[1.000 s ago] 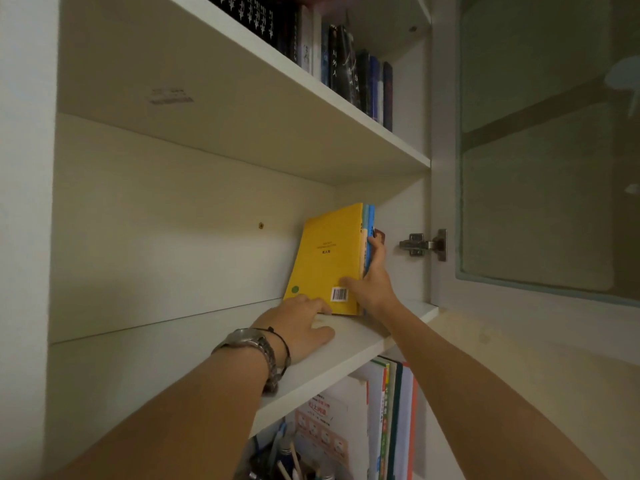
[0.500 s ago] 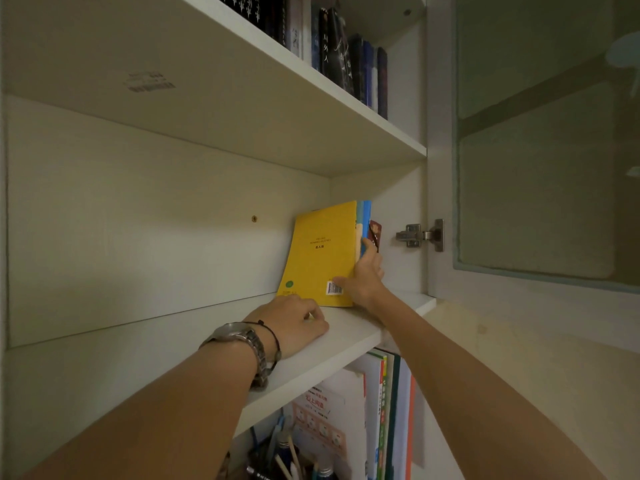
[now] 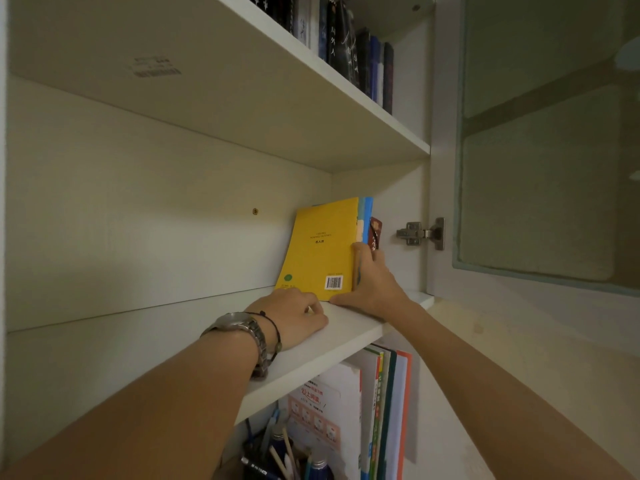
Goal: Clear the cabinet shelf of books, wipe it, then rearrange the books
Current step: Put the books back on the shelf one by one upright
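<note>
Right hand (image 3: 372, 282) grasping upright books (image 3: 363, 220) beside yellow book (image 3: 320, 247); left hand (image 3: 294, 315) loosely curled, resting on shelf (image 3: 346, 327).

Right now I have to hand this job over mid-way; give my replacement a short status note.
Left hand: rests on the middle shelf at the yellow book's foot; whether it grips anything cannot be told.
Right hand: fingers grip the front edges of the few books standing at the shelf's right end.
Done: shelf mostly bare.
Left: whether these books are going in or out, and whether it is wiped, cannot be told.
</note>
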A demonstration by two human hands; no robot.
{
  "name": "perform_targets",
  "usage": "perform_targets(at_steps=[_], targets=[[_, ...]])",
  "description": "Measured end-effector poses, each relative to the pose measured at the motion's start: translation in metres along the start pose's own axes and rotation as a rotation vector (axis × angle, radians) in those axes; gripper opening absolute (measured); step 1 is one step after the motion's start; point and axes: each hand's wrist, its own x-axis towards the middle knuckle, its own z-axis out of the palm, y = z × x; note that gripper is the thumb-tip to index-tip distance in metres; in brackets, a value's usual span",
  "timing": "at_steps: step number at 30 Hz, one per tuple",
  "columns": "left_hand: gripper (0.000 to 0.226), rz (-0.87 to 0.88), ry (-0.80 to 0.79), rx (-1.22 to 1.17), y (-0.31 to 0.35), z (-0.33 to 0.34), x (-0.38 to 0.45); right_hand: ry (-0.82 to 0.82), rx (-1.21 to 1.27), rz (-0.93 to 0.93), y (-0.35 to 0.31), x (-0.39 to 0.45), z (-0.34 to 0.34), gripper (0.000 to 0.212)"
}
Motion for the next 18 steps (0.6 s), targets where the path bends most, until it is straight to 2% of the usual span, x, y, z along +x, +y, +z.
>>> perform_targets(at_steps=[4,7,10,14,18], targets=[[0.026,0.003,0.004,-0.005,0.001,-0.001,-0.002,0.043,-0.099,0.033,-0.012,0.007,0.010,0.090],[0.025,0.004,0.005,-0.012,0.001,0.000,-0.001,0.053,-0.118,0.046,-0.017,0.012,0.016,0.091],[0.025,0.004,0.007,-0.008,0.001,-0.001,-0.001,0.078,-0.068,0.046,-0.017,0.012,0.017,0.098],[0.026,-0.005,-0.002,0.011,0.003,-0.002,-0.003,0.115,0.078,0.084,-0.014,0.009,0.011,0.122],[0.028,-0.008,-0.009,0.031,0.004,-0.002,-0.003,0.093,0.129,0.135,-0.012,0.007,0.008,0.108]])
